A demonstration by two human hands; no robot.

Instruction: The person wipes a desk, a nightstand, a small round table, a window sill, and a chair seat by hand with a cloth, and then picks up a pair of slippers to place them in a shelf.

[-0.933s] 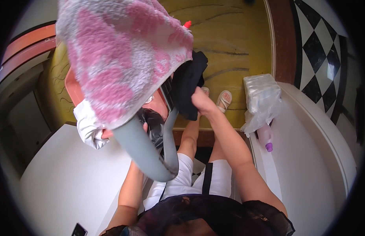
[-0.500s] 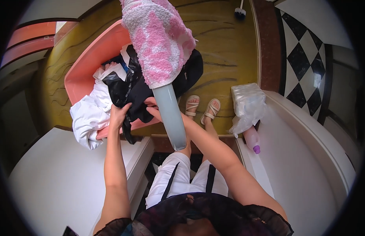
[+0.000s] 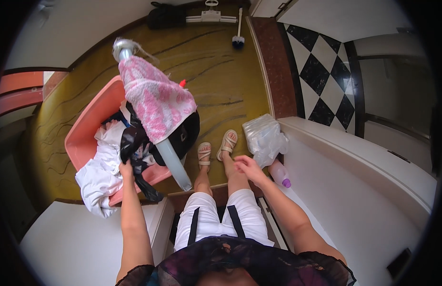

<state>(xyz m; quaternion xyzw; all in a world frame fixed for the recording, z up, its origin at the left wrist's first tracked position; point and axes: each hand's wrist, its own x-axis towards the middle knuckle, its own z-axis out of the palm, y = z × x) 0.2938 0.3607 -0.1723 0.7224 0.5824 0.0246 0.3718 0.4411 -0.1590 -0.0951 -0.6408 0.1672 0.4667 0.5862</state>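
My left hand (image 3: pixel 127 168) is closed on a shiny black plastic bag (image 3: pixel 130 140), whose loose end hangs over the front rim of a pink tub (image 3: pixel 83 143). Bunched white clothing (image 3: pixel 95 188) lies in the tub and spills over its near left side. Above the tub's right part, a pink and white towel (image 3: pixel 156 102) drapes over a pale grey-blue bar (image 3: pixel 175 167). Dark cloth (image 3: pixel 188 133) shows beneath the towel. Away from the tub, my right hand (image 3: pixel 249 169) hangs over my knee with bent, slightly parted fingers, holding nothing I can see.
Clear plastic-wrapped packs (image 3: pixel 263 138) and a pink bottle with a purple cap (image 3: pixel 279 174) stand against the right-hand wall. A brush (image 3: pixel 238 35), a white mop head (image 3: pixel 209 18) and a black bag (image 3: pixel 166 16) are at the far wall. A red tip (image 3: pixel 182 83) shows behind the towel.
My right hand has left the dark cloth and moved right, to over my knee. My left hand still grips the black bag. The view has shifted, showing more of the far floor.
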